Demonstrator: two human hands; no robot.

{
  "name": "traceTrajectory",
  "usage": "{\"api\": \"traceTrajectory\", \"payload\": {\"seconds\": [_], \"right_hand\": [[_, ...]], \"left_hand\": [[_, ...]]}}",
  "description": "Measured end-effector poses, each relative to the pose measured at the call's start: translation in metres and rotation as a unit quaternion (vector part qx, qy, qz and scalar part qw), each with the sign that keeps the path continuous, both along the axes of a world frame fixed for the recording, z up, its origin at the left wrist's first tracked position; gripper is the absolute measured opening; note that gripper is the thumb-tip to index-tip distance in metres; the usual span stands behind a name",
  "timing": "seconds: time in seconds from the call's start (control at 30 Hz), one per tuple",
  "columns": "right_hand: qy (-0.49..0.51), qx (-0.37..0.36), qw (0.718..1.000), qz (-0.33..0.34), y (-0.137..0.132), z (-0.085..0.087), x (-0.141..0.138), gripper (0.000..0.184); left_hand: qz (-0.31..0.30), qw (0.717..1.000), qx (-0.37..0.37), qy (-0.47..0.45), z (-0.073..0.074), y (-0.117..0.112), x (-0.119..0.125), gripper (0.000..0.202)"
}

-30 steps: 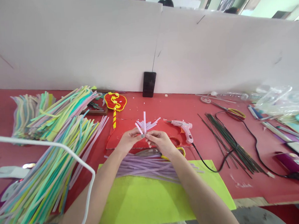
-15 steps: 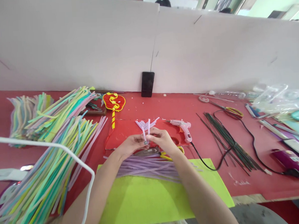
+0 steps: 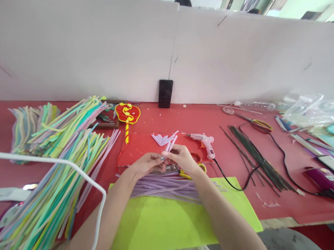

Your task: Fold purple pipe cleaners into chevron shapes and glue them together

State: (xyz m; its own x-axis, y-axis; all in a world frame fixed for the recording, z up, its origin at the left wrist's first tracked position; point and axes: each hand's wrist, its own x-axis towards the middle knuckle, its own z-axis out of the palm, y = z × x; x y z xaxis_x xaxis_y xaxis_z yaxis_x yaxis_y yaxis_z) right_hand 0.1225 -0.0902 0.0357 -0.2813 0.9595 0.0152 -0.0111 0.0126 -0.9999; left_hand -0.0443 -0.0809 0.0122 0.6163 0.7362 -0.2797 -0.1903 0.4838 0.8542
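In front of me my right hand [image 3: 182, 158] pinches a short lilac pipe cleaner [image 3: 171, 142], bent double, its two ends leaning up and to the right. The fingertips of my left hand [image 3: 148, 164] are closed at its lower end, against those of the right. Just beyond lie several lilac pipe cleaners [image 3: 160, 139], bent into V shapes and nested together on a red board [image 3: 134, 151]. Yellow-handled scissors [image 3: 183, 173] lie under my hands, partly hidden. Nearer me, a bundle of long lilac pipe cleaners [image 3: 164, 188] rests on a yellow-green sheet [image 3: 161, 222].
A pink glue gun [image 3: 204, 141] lies right of the board. Multicoloured pipe cleaners [image 3: 55, 183] are heaped left, behind a white cable [image 3: 85, 177]. A red and yellow fan-shaped piece [image 3: 127, 114] and a phone [image 3: 165, 93] are behind; dark green stems [image 3: 249, 154] lie right.
The held pipe cleaner's two ends stood upright and apart; now they lie close together and lean right. My fingertips have come together at its base.
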Motion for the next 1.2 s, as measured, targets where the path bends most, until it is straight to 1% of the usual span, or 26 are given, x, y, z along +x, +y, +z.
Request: {"api": "traceTrajectory", "payload": {"seconds": [0.13, 0.33, 0.43, 0.53, 0.6, 0.7, 0.77, 0.83, 0.93, 1.1, 1.2], "right_hand": [[0.021, -0.013, 1.000, -0.008, 0.001, -0.003, -0.003, 0.033], [0.033, -0.027, 0.999, -0.015, 0.000, -0.002, -0.003, 0.033], [0.040, -0.032, 0.999, -0.012, 0.000, -0.001, -0.005, 0.033], [0.040, -0.031, 0.999, -0.018, 0.000, 0.001, -0.005, 0.034], [0.027, -0.028, 0.998, -0.041, 0.001, 0.002, -0.004, 0.037], [-0.016, -0.007, 0.997, -0.073, 0.004, 0.003, -0.002, 0.038], [-0.040, 0.007, 0.996, -0.079, 0.005, 0.001, 0.000, 0.037], [-0.054, 0.011, 0.996, -0.074, 0.006, -0.001, 0.001, 0.037], [-0.053, 0.008, 0.995, -0.081, 0.008, -0.004, 0.002, 0.036], [-0.046, 0.021, 0.990, -0.134, 0.012, -0.008, 0.003, 0.033], [-0.062, 0.039, 0.990, -0.121, 0.012, -0.011, 0.001, 0.029]], "left_hand": [[0.010, 1.000, -0.008, 0.011, -0.003, 0.001, 0.000, 0.041], [0.009, 1.000, -0.016, 0.021, -0.005, 0.003, 0.000, 0.046], [0.016, 0.999, -0.018, 0.025, -0.005, 0.003, 0.001, 0.047], [0.019, 0.999, -0.012, 0.031, -0.001, 0.003, 0.001, 0.046], [0.030, 0.999, 0.010, 0.042, 0.003, 0.003, 0.000, 0.045], [0.072, 0.992, 0.073, 0.079, 0.008, 0.004, -0.001, 0.041], [0.095, 0.983, 0.113, 0.108, 0.010, 0.004, 0.000, 0.036], [0.103, 0.977, 0.137, 0.129, 0.011, 0.003, 0.003, 0.031], [0.106, 0.969, 0.164, 0.151, 0.009, 0.001, 0.008, 0.025], [0.124, 0.948, 0.224, 0.187, 0.003, 0.003, 0.010, 0.020], [0.133, 0.937, 0.243, 0.211, 0.000, 0.005, 0.008, 0.018]]}}
